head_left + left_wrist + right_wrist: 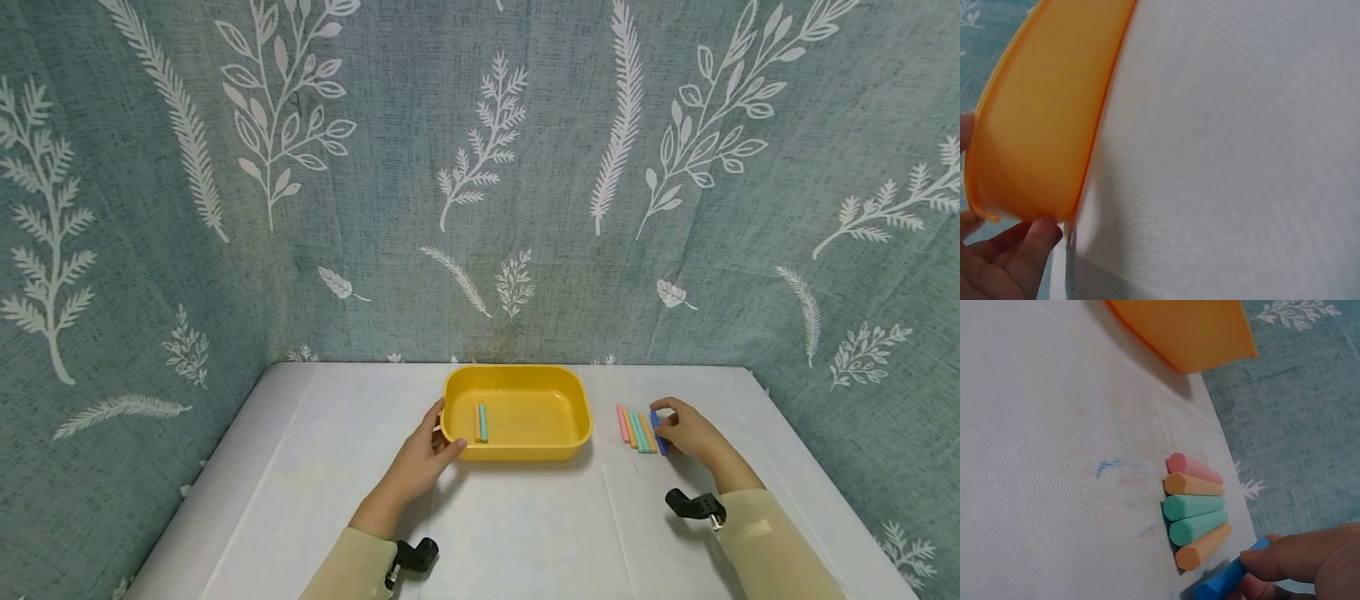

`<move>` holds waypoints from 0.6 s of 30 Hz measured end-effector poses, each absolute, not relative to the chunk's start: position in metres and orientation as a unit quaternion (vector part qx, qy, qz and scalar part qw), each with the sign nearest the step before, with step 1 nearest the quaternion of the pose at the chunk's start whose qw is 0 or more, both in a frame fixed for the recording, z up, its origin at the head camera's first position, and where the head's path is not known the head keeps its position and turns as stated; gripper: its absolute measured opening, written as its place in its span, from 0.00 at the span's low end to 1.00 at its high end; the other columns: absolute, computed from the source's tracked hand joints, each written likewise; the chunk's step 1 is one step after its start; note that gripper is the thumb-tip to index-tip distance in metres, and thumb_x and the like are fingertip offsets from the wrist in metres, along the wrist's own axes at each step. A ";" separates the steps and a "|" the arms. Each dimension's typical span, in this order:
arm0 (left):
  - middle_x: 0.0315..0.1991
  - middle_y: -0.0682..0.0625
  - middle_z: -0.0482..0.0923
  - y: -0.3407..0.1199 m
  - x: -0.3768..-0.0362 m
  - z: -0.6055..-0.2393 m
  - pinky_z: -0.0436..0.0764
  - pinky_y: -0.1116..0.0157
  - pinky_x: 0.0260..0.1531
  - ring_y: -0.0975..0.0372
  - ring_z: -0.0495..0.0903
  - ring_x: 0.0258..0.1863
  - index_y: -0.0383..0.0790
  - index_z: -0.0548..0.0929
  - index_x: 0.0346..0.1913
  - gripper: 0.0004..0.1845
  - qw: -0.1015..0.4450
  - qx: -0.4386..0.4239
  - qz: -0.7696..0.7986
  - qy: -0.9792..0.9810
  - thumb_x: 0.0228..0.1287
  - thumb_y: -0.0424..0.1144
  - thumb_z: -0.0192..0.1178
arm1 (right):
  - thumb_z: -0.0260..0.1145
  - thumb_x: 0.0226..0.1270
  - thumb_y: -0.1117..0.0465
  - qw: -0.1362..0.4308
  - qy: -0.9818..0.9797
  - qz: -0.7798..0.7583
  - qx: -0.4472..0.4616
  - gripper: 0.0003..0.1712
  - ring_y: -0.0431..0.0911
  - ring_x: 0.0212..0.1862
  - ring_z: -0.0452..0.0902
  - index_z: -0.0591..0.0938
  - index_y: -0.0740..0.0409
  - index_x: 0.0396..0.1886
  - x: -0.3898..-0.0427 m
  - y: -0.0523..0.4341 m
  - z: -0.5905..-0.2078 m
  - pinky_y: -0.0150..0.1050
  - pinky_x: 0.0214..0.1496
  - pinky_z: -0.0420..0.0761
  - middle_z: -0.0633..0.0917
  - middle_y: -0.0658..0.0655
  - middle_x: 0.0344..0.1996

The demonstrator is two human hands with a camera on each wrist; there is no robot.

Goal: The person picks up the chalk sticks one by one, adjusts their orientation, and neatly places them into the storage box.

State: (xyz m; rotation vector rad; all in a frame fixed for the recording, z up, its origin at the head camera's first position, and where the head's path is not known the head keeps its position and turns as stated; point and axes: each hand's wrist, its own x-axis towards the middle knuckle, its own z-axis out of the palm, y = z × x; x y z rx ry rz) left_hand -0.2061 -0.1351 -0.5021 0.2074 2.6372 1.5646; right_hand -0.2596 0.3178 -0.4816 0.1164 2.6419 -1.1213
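My left hand (pixel 420 462) holds the yellow plastic tub (pixel 525 452) at its left end, the thumb at the near corner and the fingers along the side. Inside the tub, toward the left, lie an orange chalk stick (pixel 477 423) and a green chalk stick (pixel 483 423) side by side. To the right of the tub, my right hand (pixel 693 433) pinches a blue chalk stick (pixel 1222 580) between thumb and fingers. Beside it is a row of chalks: a pink one (pixel 1194 467), an orange one (pixel 1194 485), two green ones (pixel 1196 507) and another orange one (pixel 1204 547).
A white cloth (pixel 525 533) covers the table, with faint blue and pink chalk marks (pixel 1119 467) near the row. Behind the table and at both sides hangs a teal leaf-patterned curtain (pixel 390 208). Each wrist wears a black camera mount (pixel 693 504).
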 end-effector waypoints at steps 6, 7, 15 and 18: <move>0.75 0.40 0.60 -0.135 -0.206 -0.503 0.75 0.52 0.63 0.48 0.72 0.67 0.50 0.48 0.81 0.45 0.034 0.068 0.508 0.858 0.70 0.49 0.64 | 0.58 0.73 0.69 0.121 0.902 -0.412 0.033 0.26 0.49 0.34 0.75 0.66 0.69 0.68 -0.254 0.319 -0.479 0.40 0.33 0.80 0.76 0.63 0.39; 0.75 0.40 0.59 -0.135 -0.206 -0.503 0.75 0.52 0.63 0.48 0.72 0.67 0.50 0.48 0.81 0.45 0.035 0.068 0.508 0.858 0.70 0.49 0.64 | 0.58 0.73 0.69 0.120 0.900 -0.417 0.034 0.27 0.49 0.34 0.75 0.66 0.69 0.69 -0.253 0.319 -0.478 0.40 0.34 0.80 0.76 0.63 0.39; 0.75 0.40 0.59 -0.136 -0.207 -0.504 0.75 0.52 0.63 0.49 0.72 0.67 0.49 0.48 0.81 0.45 0.035 0.066 0.508 0.858 0.71 0.48 0.63 | 0.57 0.74 0.70 0.108 0.884 -0.454 0.025 0.28 0.50 0.37 0.78 0.63 0.70 0.71 -0.245 0.315 -0.462 0.44 0.37 0.86 0.75 0.65 0.40; 0.75 0.40 0.59 -0.135 -0.207 -0.504 0.75 0.52 0.63 0.48 0.72 0.67 0.49 0.48 0.81 0.45 0.034 0.067 0.507 0.859 0.71 0.48 0.63 | 0.57 0.74 0.70 0.105 0.877 -0.468 0.022 0.29 0.50 0.37 0.79 0.62 0.70 0.71 -0.243 0.313 -0.456 0.45 0.37 0.87 0.74 0.65 0.41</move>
